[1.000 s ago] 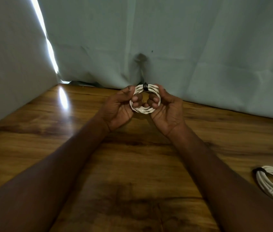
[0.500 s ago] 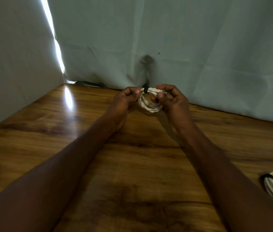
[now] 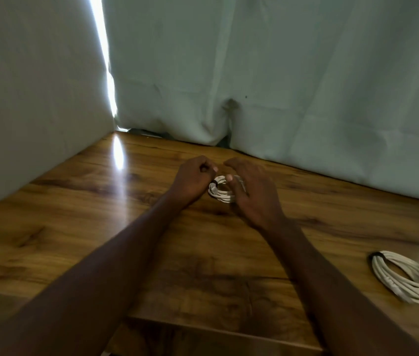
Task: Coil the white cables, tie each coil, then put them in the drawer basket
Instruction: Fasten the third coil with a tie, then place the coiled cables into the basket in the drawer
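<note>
While gripped between the curled left hand and the right hand just above the table, small cable coil probably held so to tighten its dark tie; second coil lying well apart, right.

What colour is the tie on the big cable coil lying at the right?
Black, on the white coil; the tie shows in the head view.

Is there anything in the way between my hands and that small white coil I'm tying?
Nothing visible. The small coil sits right between both hands: the left hand is curled at its left edge and the right hand holds its right side. The only other thing, a larger coil, lies well off to the right on the table.
</note>
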`<state>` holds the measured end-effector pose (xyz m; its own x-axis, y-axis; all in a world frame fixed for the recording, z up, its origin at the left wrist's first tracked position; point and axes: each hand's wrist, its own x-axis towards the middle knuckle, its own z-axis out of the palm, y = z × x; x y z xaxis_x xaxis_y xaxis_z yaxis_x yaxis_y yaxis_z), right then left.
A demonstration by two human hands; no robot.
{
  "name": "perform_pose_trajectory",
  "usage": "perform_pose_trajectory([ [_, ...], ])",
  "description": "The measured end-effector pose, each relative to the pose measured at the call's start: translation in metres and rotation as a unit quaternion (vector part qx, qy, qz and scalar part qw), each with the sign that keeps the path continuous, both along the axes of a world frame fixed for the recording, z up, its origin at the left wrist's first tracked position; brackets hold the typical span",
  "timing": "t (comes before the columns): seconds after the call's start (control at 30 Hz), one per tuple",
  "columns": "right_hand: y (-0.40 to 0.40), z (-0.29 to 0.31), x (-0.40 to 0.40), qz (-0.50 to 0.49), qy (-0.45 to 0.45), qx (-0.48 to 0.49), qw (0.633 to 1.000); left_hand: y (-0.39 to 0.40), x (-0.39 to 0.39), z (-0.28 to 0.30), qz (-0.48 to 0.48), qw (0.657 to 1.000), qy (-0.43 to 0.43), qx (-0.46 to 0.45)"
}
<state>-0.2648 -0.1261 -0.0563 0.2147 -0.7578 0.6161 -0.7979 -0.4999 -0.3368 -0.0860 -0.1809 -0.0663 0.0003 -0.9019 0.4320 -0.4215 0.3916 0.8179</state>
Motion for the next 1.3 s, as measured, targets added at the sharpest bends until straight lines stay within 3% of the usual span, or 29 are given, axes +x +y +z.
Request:
perform_pose_trajectory([
  [0.17,-0.005,-0.011,0.003,-0.044,0.160,0.208,0.964,0.002,-0.004,-0.002,-0.030,0.994,-0.103,-0.008],
  [0.27,-0.007,-0.010,0.003,-0.049,0.164,0.237,0.956,0.003,-0.007,-0.001,-0.039,0.986,-0.160,-0.029],
  [0.4,-0.005,-0.009,0.004,-0.051,0.159,0.245,0.955,0.013,-0.007,0.008,-0.035,0.988,-0.149,-0.008],
  [0.5,0.001,-0.009,0.002,-0.050,0.082,0.201,0.975,0.024,-0.013,0.011,0.018,0.979,-0.203,0.006],
  [0.63,0.021,-0.006,-0.007,-0.077,-0.058,0.053,0.994,0.045,-0.016,0.009,0.103,0.960,-0.247,0.079],
  [0.77,0.051,-0.004,-0.016,-0.129,-0.205,0.008,0.970,0.076,-0.020,0.007,0.095,0.972,-0.194,0.090],
  [0.87,0.086,-0.003,-0.032,-0.136,-0.239,-0.004,0.961,0.107,-0.029,0.004,0.071,0.983,-0.145,0.084],
  [1.03,0.150,0.016,-0.091,-0.202,-0.119,-0.032,0.972,0.156,-0.063,0.004,0.009,0.990,-0.125,0.071],
  [1.1,0.171,0.031,-0.124,-0.255,-0.045,0.038,0.965,0.173,-0.080,0.004,-0.020,0.992,-0.103,0.071],
  [1.2,0.192,0.043,-0.171,-0.329,0.063,0.167,0.927,0.195,-0.113,0.005,-0.042,0.992,-0.091,0.071],
  [1.3,0.202,0.041,-0.197,-0.345,0.117,0.235,0.901,0.213,-0.144,0.005,-0.051,0.992,-0.090,0.075],
])
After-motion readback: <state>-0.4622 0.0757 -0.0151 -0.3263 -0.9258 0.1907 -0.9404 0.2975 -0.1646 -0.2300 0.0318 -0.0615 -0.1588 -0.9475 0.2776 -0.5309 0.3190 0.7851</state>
